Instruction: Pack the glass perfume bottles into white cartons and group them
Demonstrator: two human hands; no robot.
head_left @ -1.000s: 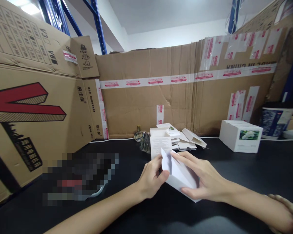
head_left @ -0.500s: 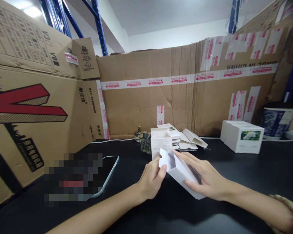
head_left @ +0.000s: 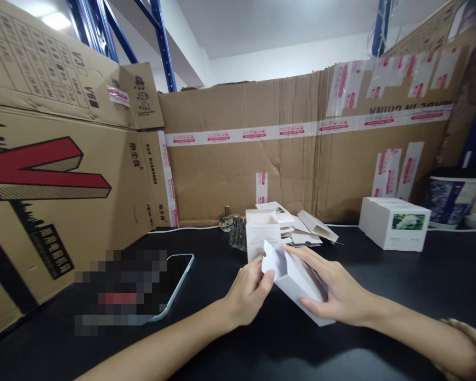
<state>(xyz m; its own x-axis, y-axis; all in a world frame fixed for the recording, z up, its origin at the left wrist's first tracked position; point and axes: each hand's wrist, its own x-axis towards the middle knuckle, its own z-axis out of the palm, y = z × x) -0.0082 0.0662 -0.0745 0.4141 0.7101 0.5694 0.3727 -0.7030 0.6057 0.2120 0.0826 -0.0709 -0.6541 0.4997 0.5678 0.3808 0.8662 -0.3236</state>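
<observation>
A white paper carton point(head_left: 301, 286) lies tilted between my hands, its open end turned to the upper left. My right hand point(head_left: 337, 291) grips the carton's body, thumb on the near side and fingers over the far side. At the open end, my left hand point(head_left: 250, 291) pinches the end flap point(head_left: 268, 258) between thumb and fingers. The carton's inside shows only in part, and I cannot see what it holds. Just behind it stands another white carton point(head_left: 262, 235) with printed text. Several small glass bottles point(head_left: 238, 234) stand to that carton's left.
Flattened white cartons point(head_left: 301, 230) are heaped behind. At right stand a closed white box point(head_left: 396, 222) with a flower picture and a lidded cup point(head_left: 452, 198). A phone point(head_left: 174, 280) lies at left, partly blurred. Cardboard walls point(head_left: 238, 164) bound the black tabletop point(head_left: 206, 275).
The pinched flap and my left hand have shifted slightly right, toward the carton's opening. My right hand keeps its grip, and the rest of the scene looks the same.
</observation>
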